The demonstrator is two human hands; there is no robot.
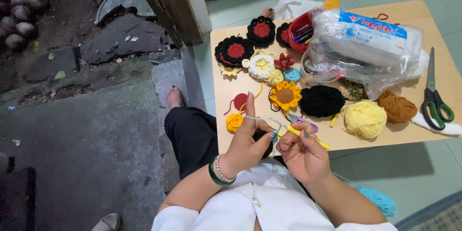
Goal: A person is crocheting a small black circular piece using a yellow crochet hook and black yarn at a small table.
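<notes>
Our left hand was raised just in front of the chest, forefinger straight up, with the blue yarn drawn taut over it; thumb and the other fingers were pinched on a small blue piece of crochet between the hands. Our right hand was closed round the yellow hook; the hook's long axis ran from lower right, up and leftward, its tip at the work, touching or nearly so, we could not tell which. The work lay between both hands, nearer the left, which held it; the right reached it only through the hook.

Beyond the hands stood a low wooden table; a small orange flower lay at its near edge, just beside the left forefinger; a sunflower and a black ball lay farther back, then pale yellow yarn and brown yarn; green-handled scissors lay well off to the right, blades pointing away from us; a plastic bag of white stuffing filled the far side. More blue yarn sat on the floor by our right elbow.
</notes>
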